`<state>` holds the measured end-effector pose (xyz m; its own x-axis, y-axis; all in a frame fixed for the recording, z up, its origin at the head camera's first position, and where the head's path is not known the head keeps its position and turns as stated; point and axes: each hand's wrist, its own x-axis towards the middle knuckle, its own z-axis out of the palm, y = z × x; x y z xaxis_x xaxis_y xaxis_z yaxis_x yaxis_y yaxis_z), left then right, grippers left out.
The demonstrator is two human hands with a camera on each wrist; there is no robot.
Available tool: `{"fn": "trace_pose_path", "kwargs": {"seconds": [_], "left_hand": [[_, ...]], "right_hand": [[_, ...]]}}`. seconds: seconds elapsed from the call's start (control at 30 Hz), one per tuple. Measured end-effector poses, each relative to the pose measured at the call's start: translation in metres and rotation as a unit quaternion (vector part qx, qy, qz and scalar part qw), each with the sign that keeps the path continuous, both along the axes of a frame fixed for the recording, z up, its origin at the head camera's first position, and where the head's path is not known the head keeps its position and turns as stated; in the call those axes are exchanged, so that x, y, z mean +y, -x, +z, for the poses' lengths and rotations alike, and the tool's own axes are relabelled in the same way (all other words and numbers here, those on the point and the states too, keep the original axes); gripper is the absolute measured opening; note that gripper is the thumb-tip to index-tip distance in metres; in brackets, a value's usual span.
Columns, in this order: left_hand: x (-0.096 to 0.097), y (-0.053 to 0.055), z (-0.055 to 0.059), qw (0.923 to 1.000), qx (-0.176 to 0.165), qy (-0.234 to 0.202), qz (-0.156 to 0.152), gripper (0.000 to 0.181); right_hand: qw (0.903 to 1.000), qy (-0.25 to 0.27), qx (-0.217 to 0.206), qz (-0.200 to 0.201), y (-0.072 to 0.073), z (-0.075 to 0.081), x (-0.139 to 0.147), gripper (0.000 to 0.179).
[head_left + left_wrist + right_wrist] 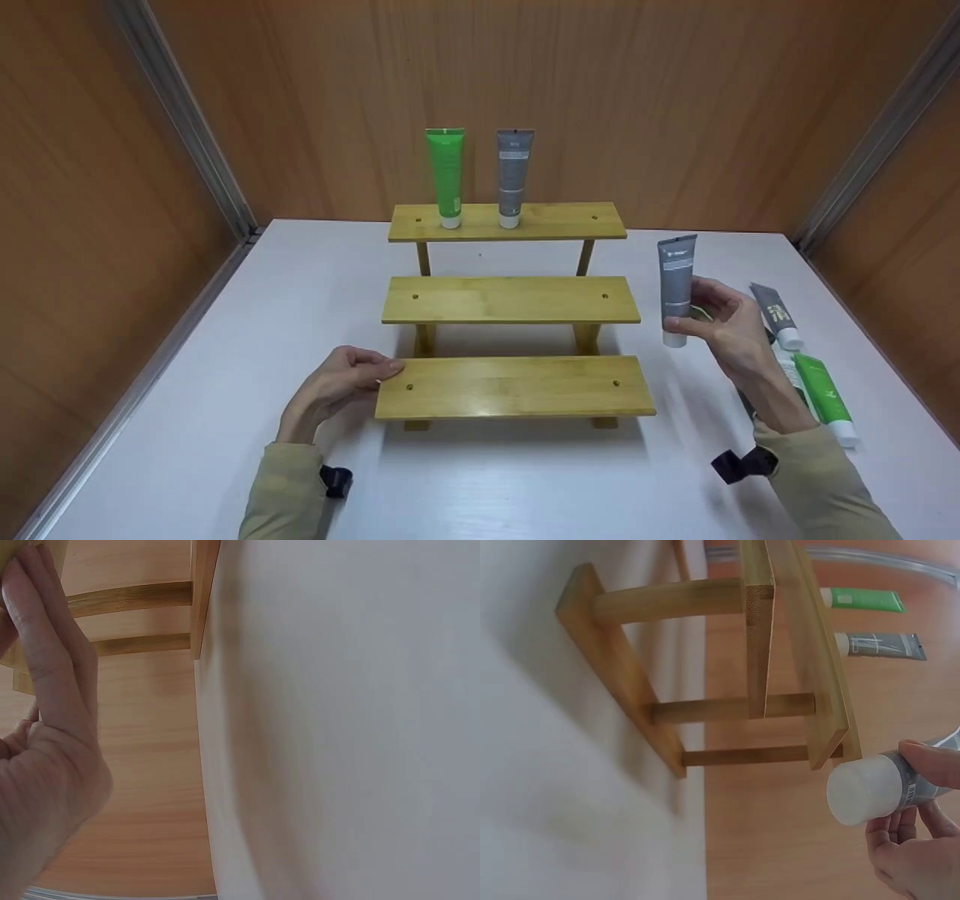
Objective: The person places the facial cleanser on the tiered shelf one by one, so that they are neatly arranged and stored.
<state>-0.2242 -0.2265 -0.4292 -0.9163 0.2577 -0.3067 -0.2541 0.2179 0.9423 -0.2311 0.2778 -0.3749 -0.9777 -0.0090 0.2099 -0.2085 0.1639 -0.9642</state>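
Note:
A grey squeeze tube stands nearly upright, white cap down, in my right hand, pinched between thumb and fingers just right of the wooden three-step rack. The right wrist view shows the tube's white cap pointing toward the camera. My left hand holds the left end of the rack's lowest board, thumb on its top edge. In the left wrist view its long fingers lie along the board. On the top board, a green tube and another grey tube stand on their caps.
On the white table at the right lie more tubes, among them a dark grey one and a green one; my right forearm partly covers others. Wood-look panels with metal corner strips enclose the table at the back and sides.

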Motion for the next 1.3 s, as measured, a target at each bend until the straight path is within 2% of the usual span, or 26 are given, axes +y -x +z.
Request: {"fn": "trace_pose_path", "kwargs": {"seconds": [0.33, 0.77, 0.9, 1.07, 1.3], "left_hand": [[0.000, 0.000, 0.000, 1.0000, 0.000, -0.001, -0.002, 0.035], [0.000, 0.000, 0.000, 1.0000, -0.003, 0.003, 0.000, 0.034], [0.000, 0.000, 0.001, 1.0000, -0.003, 0.001, -0.002, 0.032], [0.000, 0.000, 0.001, 1.0000, -0.002, -0.002, -0.002, 0.029], [0.001, 0.000, 0.001, 1.0000, -0.004, 0.000, -0.002, 0.033]], "right_hand": [[0.9994, 0.033, 0.003, -0.008, 0.012, 0.024, -0.018, 0.062], [0.9993, 0.006, 0.022, -0.029, 0.031, 0.045, -0.043, 0.066], [0.9991, 0.000, 0.025, -0.035, 0.038, 0.050, -0.051, 0.068], [0.9983, 0.020, 0.043, -0.034, 0.046, 0.053, -0.061, 0.066], [0.9976, 0.026, 0.054, -0.036, 0.056, 0.057, -0.074, 0.064]]}}
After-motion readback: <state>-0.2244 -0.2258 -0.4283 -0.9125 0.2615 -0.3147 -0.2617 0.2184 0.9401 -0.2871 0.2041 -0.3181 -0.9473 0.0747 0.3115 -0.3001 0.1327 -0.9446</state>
